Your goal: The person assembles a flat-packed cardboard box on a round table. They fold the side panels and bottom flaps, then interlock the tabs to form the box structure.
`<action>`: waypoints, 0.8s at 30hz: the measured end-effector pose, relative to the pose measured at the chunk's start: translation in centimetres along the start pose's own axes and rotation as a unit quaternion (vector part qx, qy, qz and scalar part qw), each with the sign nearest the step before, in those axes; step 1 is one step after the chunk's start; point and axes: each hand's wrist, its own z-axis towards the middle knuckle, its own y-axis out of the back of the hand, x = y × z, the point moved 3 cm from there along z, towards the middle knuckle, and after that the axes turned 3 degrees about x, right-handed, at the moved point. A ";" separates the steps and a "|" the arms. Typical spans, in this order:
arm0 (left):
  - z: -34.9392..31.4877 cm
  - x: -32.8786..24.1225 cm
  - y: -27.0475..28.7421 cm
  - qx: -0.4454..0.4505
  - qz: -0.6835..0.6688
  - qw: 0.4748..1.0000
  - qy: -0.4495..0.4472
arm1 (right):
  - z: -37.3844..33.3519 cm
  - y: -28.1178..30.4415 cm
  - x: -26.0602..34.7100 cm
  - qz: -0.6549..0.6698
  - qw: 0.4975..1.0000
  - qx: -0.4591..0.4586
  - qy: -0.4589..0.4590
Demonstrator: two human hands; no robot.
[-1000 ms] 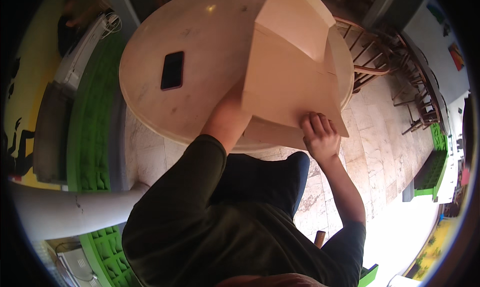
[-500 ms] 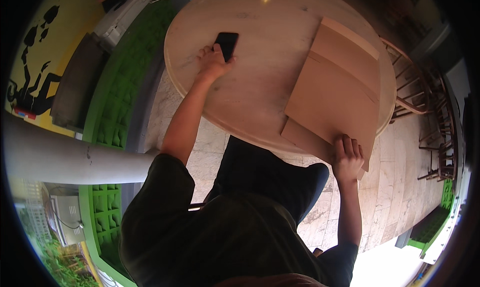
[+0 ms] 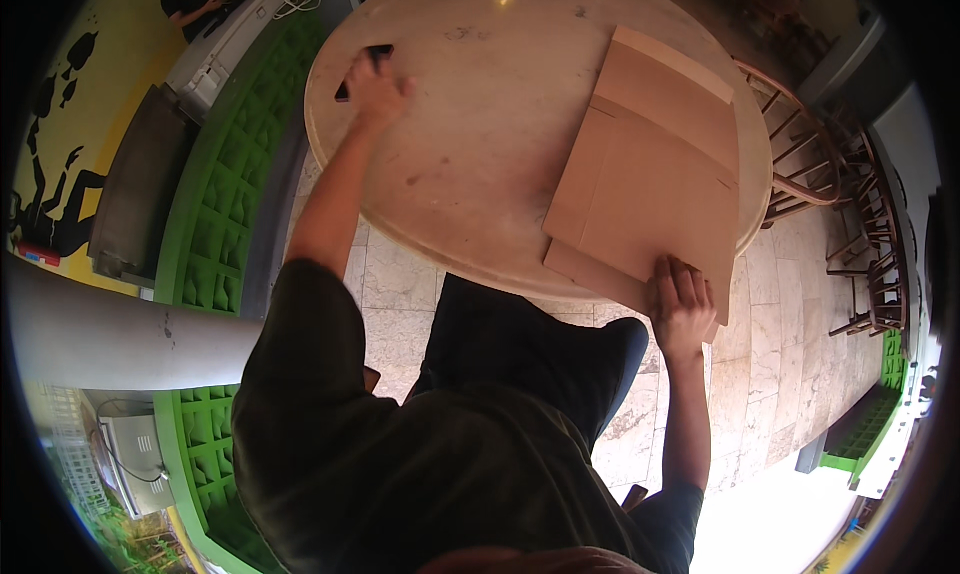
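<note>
At the left side of the round table [image 3: 470, 154], my left hand [image 3: 377, 89] lies over a black phone [image 3: 345, 89]. Motion blurs its fingers, and the hand covers the phone's middle, leaving its two ends showing. My right hand [image 3: 683, 299] grips the near edge of a flattened brown cardboard box [image 3: 645, 174], fingers curled over the top and thumb hidden. The cardboard lies flat on the right part of the tabletop, with crease lines across it. A lower layer sticks out at its near left edge, and its near right corner reaches past the table rim.
Wooden chairs [image 3: 800, 174] stand right of the table on a tiled floor [image 3: 760, 374]. A green lattice partition [image 3: 225, 194] runs along the left, beside a pale round column [image 3: 130, 334]. A person [image 3: 187, 2] is at the far left, by a white appliance [image 3: 225, 49].
My left hand and the phone have moved left and away from me, toward the table's rim, and the phone has turned. My right hand keeps its grip on the cardboard. The view has shifted slightly.
</note>
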 end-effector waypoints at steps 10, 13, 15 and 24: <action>-15.0 -10.3 5.9 0.164 -0.085 0.924 -0.333 | -0.6 -0.9 0.2 0.009 1.000 0.013 -0.005; -19.9 -11.5 8.5 0.166 -0.097 0.884 -0.425 | -0.6 -0.7 0.1 0.016 1.000 0.007 -0.014; -21.6 -11.6 10.1 0.285 -0.261 0.829 -0.405 | -0.7 -0.7 0.1 0.027 0.999 0.011 -0.024; -17.5 -11.7 17.7 0.378 -0.925 0.046 -0.016 | -0.5 -0.2 0.0 0.058 0.997 -0.001 -0.042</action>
